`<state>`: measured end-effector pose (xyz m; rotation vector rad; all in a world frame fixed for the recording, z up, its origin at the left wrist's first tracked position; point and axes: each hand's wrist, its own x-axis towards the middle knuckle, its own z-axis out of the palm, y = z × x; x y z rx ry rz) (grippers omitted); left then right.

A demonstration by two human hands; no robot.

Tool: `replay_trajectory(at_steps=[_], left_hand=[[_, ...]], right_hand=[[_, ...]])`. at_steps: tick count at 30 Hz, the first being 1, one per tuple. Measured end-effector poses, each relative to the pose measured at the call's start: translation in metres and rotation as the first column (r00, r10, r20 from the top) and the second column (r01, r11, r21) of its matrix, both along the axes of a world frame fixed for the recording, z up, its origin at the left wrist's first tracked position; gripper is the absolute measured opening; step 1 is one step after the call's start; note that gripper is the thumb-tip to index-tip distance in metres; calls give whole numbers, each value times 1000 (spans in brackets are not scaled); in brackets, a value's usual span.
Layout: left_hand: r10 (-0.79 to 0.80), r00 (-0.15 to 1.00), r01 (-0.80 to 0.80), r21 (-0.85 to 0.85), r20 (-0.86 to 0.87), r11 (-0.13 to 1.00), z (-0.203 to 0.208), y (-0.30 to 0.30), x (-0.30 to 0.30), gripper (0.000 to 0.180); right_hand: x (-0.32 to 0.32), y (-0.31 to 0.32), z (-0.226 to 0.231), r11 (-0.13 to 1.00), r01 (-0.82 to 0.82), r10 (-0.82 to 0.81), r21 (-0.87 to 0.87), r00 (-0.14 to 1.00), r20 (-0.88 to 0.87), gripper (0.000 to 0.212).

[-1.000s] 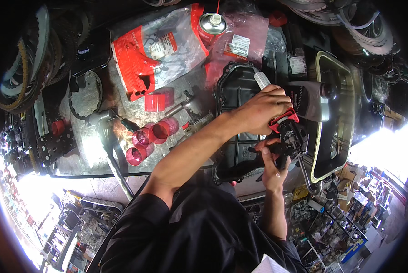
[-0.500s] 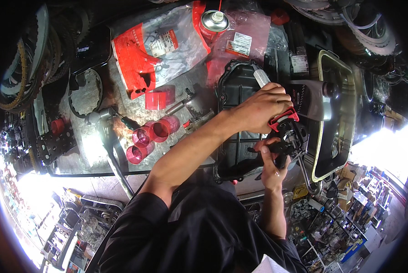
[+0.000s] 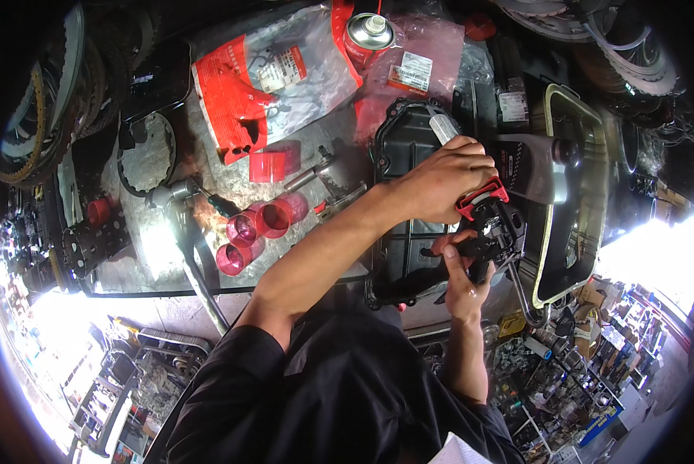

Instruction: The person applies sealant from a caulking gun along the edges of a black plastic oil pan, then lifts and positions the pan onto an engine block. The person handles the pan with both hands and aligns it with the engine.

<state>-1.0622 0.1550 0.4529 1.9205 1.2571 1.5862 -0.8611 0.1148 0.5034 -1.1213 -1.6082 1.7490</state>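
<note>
My left hand point(image 3: 440, 185) reaches across the bench and wraps around the back end of a grey sealant tube point(image 3: 442, 127) where it sits in a black and red caulking gun point(image 3: 490, 220). Just below it, my right hand point(image 3: 459, 274) grips the gun's black handle and trigger. The tube's tip points away from me over a black metal pan point(image 3: 401, 139) lying on the bench. The pan's near edge is partly hidden by my left forearm.
A second pan with a cream rim point(image 3: 587, 131) lies to the right. Red and clear plastic bags point(image 3: 262, 77), a spray can point(image 3: 366, 35), pink translucent caps point(image 3: 258, 224), a metal bar tool point(image 3: 192, 255) and a ring gasket point(image 3: 142, 155) crowd the left side.
Both hands keep the same hold on the tube and the gun. Only the view has shifted very slightly.
</note>
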Motion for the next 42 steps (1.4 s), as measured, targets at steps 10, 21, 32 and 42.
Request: replay_trajectory(at_steps=[10, 21, 32, 42], left_hand=[[9, 1000, -11, 66, 27, 998, -1, 8, 6, 55], [2, 1000, -4, 68, 16, 998, -1, 9, 5, 51], [-9, 1000, 9, 14, -2, 1000, 1, 4, -2, 55], [2, 1000, -3, -18, -27, 1000, 2, 1, -6, 55]], right_hand=[[1, 0, 3, 999, 32, -33, 12, 999, 11, 13], [1, 0, 5, 999, 35, -35, 7, 999, -9, 13], [-4, -1, 5, 1000, 6, -6, -14, 999, -38, 14], [-5, 0, 5, 999, -30, 29, -18, 998, -62, 12]])
